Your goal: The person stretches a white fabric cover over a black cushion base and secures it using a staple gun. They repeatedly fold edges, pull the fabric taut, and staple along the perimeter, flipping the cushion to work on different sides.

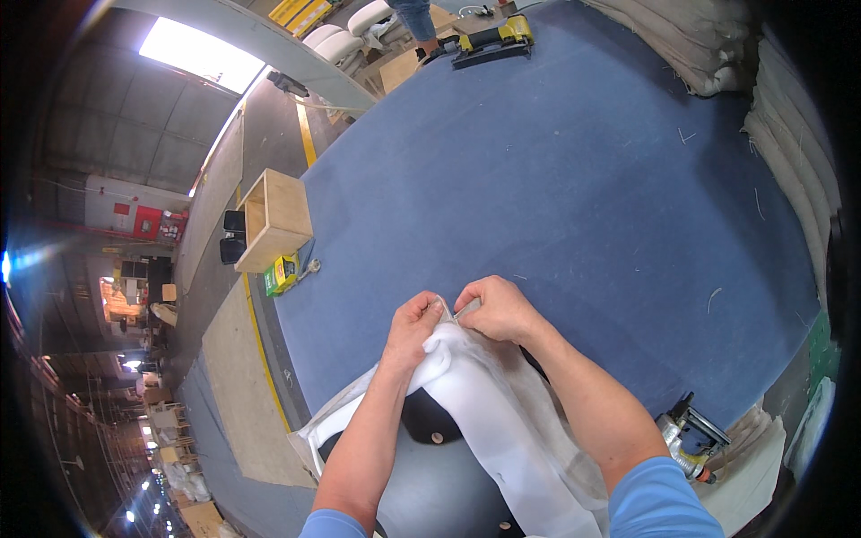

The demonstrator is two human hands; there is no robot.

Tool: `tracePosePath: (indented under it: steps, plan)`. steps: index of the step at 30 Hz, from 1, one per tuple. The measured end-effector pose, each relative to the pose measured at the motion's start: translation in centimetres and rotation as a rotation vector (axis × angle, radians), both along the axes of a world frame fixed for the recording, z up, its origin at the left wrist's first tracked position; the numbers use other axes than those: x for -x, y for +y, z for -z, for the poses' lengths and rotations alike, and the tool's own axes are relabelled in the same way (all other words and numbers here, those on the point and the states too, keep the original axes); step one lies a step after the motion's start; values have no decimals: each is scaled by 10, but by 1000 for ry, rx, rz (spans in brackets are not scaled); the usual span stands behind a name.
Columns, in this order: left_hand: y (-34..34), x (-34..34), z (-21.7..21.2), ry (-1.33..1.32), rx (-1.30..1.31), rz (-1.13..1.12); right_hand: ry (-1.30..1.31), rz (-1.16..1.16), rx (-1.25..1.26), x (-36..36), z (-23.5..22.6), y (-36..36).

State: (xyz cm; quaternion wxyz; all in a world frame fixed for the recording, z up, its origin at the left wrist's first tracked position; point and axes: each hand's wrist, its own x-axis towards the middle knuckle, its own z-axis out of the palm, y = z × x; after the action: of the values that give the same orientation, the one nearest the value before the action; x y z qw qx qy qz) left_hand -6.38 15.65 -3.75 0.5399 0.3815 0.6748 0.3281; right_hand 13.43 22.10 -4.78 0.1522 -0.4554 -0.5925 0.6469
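Note:
My left hand [415, 326] and my right hand [496, 310] meet in front of me. Each pinches an edge of a pale fabric cover [574, 462], with a small gap between the two fingertips. Below them, white padding [475, 394] is bunched near my left fingers and runs down as a wide strip. It borders a smooth black panel [435, 489] with round holes, which lies between my forearms. Loose light fabric hangs over the padding's right side. My forearms hide part of the piece.
A blue-covered table [556, 179] spreads ahead. A yellow-black staple gun [498, 38] lies at its far edge, another staple gun [691, 439] at the near right. Left stand an open wooden box [282, 215] and a green-yellow carton [282, 274]. Folded fabric [789, 134] lines the right. Someone's arm [415, 20] shows beyond.

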Motion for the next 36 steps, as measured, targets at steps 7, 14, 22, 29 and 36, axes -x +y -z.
tracePosePath:
  steps: [7,14,22,29,36]
  plan:
    - [-2,4,6,-16,-51,7,-99,-11,-54,6,-9,-5]
    - [-2,5,12,133,-140,36,-211,-113,-78,12,-28,-2]
    - [-3,3,14,383,-281,51,-257,-119,-201,18,-23,-4]
    - [-3,2,0,257,-123,15,-130,-109,-201,12,-8,-7]
    - [15,-6,-28,402,206,271,-109,-159,-162,6,-1,7]
